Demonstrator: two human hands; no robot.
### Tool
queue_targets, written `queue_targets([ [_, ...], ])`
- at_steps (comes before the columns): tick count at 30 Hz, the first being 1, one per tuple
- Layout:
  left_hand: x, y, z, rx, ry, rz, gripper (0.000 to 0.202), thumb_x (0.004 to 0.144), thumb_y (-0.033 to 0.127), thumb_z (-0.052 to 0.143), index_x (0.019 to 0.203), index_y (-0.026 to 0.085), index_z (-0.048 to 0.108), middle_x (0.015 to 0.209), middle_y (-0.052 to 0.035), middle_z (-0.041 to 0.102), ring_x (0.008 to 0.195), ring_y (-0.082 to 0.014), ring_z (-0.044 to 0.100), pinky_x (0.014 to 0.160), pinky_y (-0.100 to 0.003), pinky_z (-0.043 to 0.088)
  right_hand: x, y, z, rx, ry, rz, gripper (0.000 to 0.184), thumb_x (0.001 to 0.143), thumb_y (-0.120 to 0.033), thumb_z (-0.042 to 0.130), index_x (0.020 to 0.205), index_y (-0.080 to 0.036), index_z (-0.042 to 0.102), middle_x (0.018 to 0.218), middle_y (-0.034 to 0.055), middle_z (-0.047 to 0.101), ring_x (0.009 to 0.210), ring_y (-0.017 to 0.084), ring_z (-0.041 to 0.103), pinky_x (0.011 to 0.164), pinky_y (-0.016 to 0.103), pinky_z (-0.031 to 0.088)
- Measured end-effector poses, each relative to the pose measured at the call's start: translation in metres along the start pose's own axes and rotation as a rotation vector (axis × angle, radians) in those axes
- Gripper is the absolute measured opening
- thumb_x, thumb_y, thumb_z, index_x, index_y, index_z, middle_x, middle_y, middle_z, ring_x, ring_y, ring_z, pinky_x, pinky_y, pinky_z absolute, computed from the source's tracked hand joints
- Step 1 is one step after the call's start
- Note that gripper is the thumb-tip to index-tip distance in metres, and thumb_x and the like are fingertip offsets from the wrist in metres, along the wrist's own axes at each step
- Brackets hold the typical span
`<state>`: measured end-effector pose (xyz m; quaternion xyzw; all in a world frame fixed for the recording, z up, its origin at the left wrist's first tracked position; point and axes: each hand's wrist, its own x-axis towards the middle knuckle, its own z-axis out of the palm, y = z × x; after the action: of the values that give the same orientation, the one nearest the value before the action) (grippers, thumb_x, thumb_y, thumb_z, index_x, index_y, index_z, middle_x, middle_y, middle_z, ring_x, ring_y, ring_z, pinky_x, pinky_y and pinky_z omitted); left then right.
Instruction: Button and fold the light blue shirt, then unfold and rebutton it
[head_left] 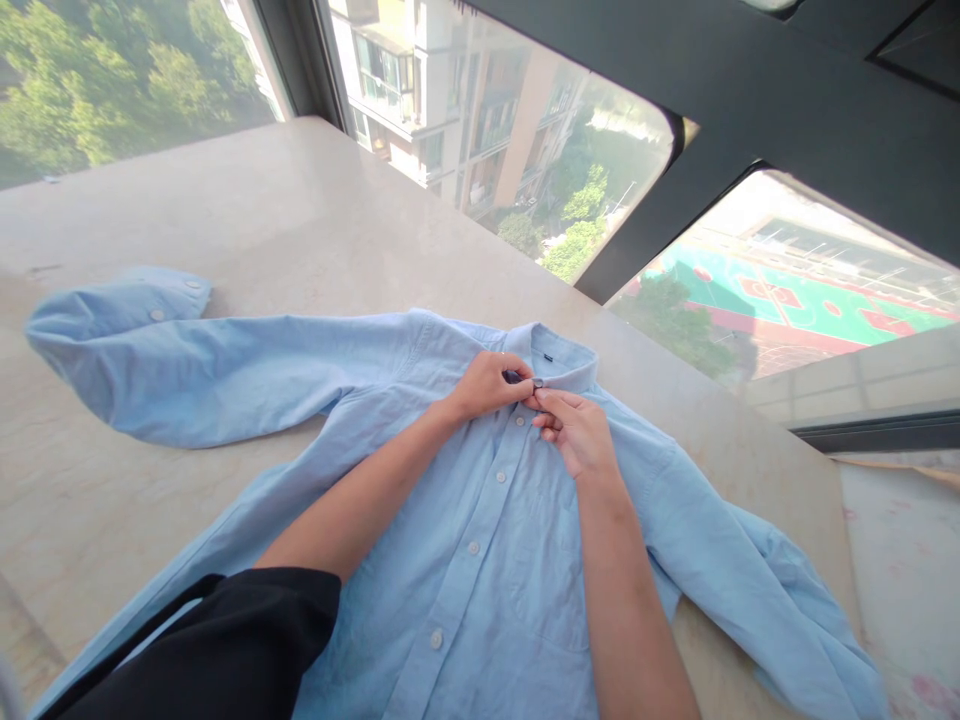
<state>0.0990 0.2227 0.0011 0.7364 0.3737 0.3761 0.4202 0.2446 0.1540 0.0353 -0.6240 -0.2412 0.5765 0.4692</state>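
A light blue button-up shirt (480, 560) lies face up on a beige stone ledge (300, 230), sleeves spread to both sides. My left hand (487, 385) pinches the placket just under the collar (559, 360). My right hand (574, 430) meets it from the right, fingertips closed on the top button (538, 383). Both hands touch at that button. The buttons lower down the placket look fastened.
The left sleeve (150, 350) stretches far left and folds back at its cuff. The right sleeve (772, 600) runs down toward the ledge's right edge. Large windows (510, 150) with dark frames border the ledge's far side. My black sleeve (225, 650) is at bottom left.
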Motion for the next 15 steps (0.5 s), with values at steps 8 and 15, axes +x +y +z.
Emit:
queue_targets([
  [8,0.001,-0.001,-0.001,-0.071,-0.026,-0.013,0.014,0.077,0.021,0.062,0.079,0.017,0.075,0.081,0.0002,0.075,0.079,-0.0135,0.067,0.073,-0.022,0.049,-0.002,0.013,0.018,0.201,0.121,-0.035,0.021,0.069,-0.029,0.082,0.077,-0.013,0.071,0.071,0.0049,0.075,0.047,0.008,0.062,0.035,0.013,0.045],
  [15,0.0,-0.001,-0.002,-0.097,-0.049,-0.008,0.014,0.078,0.024,0.063,0.082,0.017,0.075,0.082,0.0006,0.075,0.079,-0.0135,0.067,0.072,-0.021,0.048,-0.002,0.015,0.024,0.191,0.217,-0.105,0.023,0.067,-0.029,0.082,0.075,-0.013,0.067,0.064,0.003,0.072,0.04,0.008,0.059,0.027,0.013,0.031],
])
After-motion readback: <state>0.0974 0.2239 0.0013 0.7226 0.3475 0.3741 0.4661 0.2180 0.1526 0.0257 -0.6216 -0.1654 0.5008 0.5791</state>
